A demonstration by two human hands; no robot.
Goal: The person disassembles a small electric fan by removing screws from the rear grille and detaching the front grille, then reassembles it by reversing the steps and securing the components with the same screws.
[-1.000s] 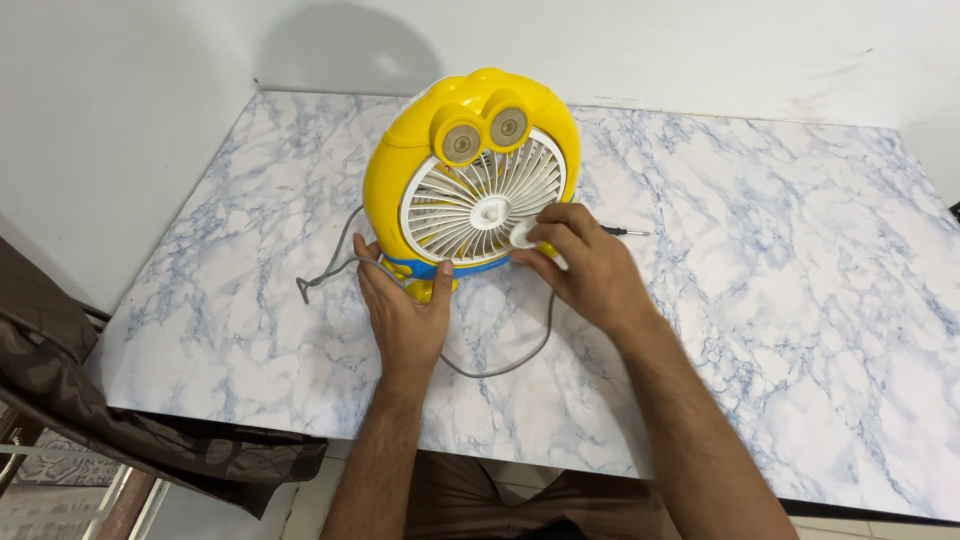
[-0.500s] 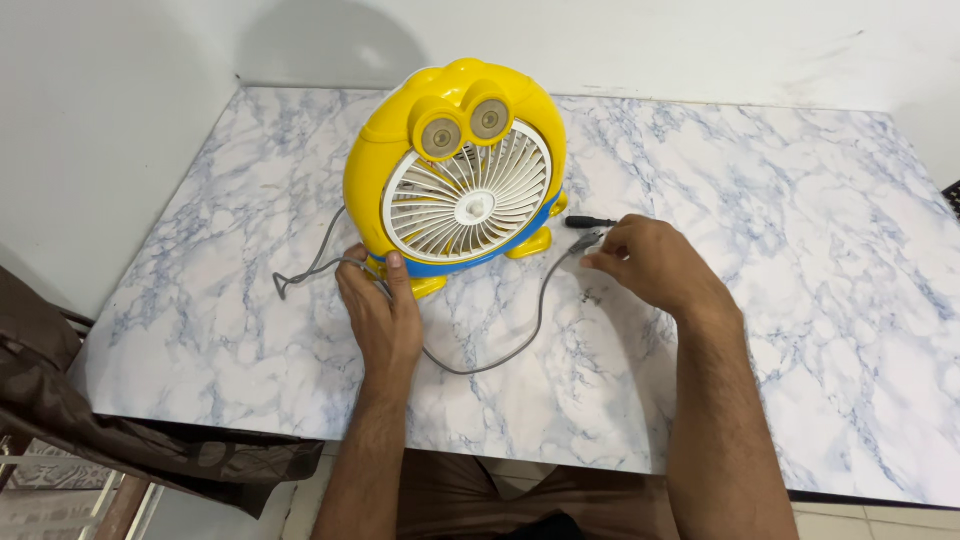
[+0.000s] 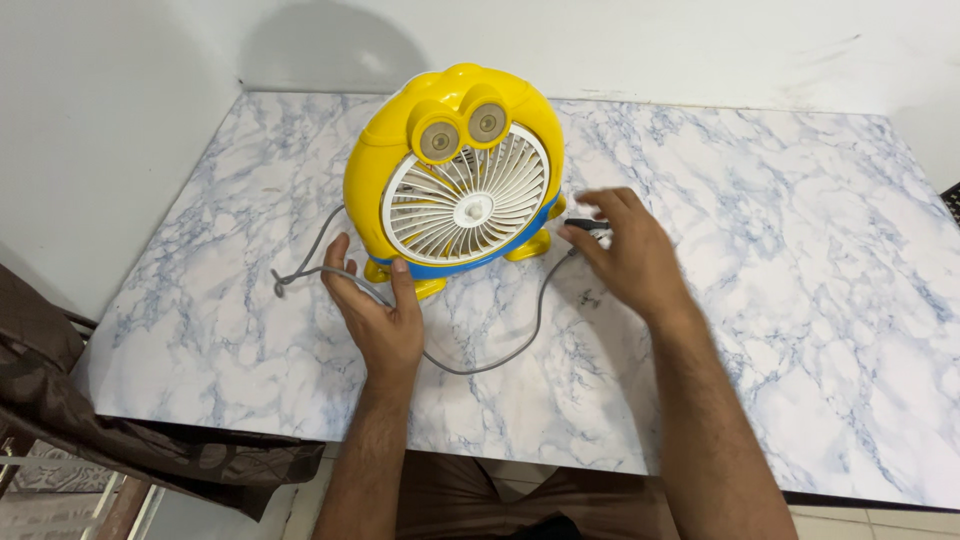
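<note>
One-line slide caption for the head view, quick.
Left hand steadies a round yellow plastic desk fan on a marble-patterned table; right hand pinches a small dark tool.

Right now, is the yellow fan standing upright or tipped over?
Upright: the yellow fan stands on its feet on the marble-patterned table, left hand at its base.

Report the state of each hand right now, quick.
Left hand: open, fingers resting against the base of the yellow fan.
Right hand: fingers pinched on a small dark tool beside the fan.
</note>
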